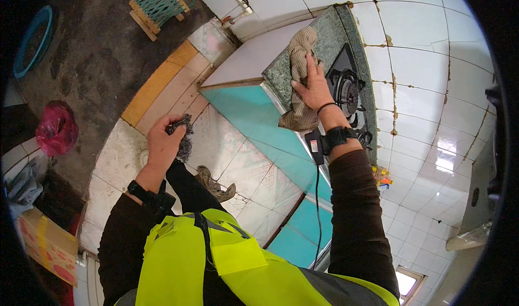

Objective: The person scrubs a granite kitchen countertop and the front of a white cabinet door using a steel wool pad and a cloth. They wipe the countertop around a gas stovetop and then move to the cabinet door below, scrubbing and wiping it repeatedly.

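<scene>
My left hand (pixel 165 139) grips a dark grey scouring pad (pixel 185 141), raised over the tiled floor. My right hand (pixel 314 85) lies on a striped brown cloth (pixel 299 58) on the green stone countertop (pixel 279 73), fingers spread over it. One end of the cloth hangs over the counter's front edge. Just beyond my right hand is a black gas hob (pixel 346 89) with a round burner. A second crumpled brown cloth (pixel 215 184) rests on the floor tiles near my leg.
Turquoise cabinet doors (pixel 243 107) are below the counter; a white tiled wall (pixel 417 71) rises behind it. On the left are a small wooden stool (pixel 160 8), a blue basin (pixel 49 34), a pink plastic bag (pixel 56 128) and a cardboard box (pixel 50 241). A cable (pixel 318 216) hangs from my right wrist.
</scene>
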Available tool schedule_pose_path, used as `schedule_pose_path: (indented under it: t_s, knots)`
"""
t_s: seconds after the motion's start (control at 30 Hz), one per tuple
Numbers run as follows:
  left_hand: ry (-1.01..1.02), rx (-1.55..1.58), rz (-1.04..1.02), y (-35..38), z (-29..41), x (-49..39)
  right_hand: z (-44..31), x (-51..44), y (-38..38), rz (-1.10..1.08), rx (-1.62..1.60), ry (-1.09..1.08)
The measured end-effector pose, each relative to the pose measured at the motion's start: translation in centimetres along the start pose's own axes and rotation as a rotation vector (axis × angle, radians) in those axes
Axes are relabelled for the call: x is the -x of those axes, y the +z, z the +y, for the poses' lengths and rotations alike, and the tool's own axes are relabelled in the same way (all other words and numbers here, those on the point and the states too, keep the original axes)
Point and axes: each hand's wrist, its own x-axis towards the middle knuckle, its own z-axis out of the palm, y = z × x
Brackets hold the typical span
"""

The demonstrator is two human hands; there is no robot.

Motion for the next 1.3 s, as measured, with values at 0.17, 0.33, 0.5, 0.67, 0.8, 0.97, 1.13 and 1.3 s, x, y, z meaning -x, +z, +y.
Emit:
schedule_pose_path:
  t_s: [0.17, 0.33, 0.5, 0.67, 0.8, 0.97, 1.13, 1.3]
  knots:
    - [-0.001, 0.248, -0.050, 1.5, 0.6, 0.8, 1.2, -0.3, 0.8, -0.024, -0.075, 0.053]
    - [0.044, 0.353, -0.004, 5.7, 2.8, -0.4, 1.5, 0.1, 0.8, 0.088, 0.036, -0.126]
    - [0.087, 0.524, 0.119, 13.1, 5.5, -1.9, 1.2, -2.2, 1.6, 0.203, 0.222, -0.111]
    - [0.139, 0.552, 0.290, 19.4, 7.2, -3.9, 2.6, -4.2, 1.4, 0.179, 0.231, -0.036]
    - [0.370, 0.417, 0.534, 22.9, 6.4, -3.4, 3.1, -4.4, 1.6, 0.202, 0.218, -0.111]
    - [0.384, 0.354, 0.442, 25.3, 6.0, 0.1, 3.5, -4.6, 1.7, 0.212, 0.192, -0.179]
    - [0.317, 0.358, 0.490, 23.0, 6.7, -3.6, 4.0, -4.7, 1.9, 0.229, 0.166, -0.192]
    - [0.361, 0.350, 0.516, 22.2, 7.3, -3.9, 3.7, -4.7, 1.9, 0.236, 0.193, -0.168]
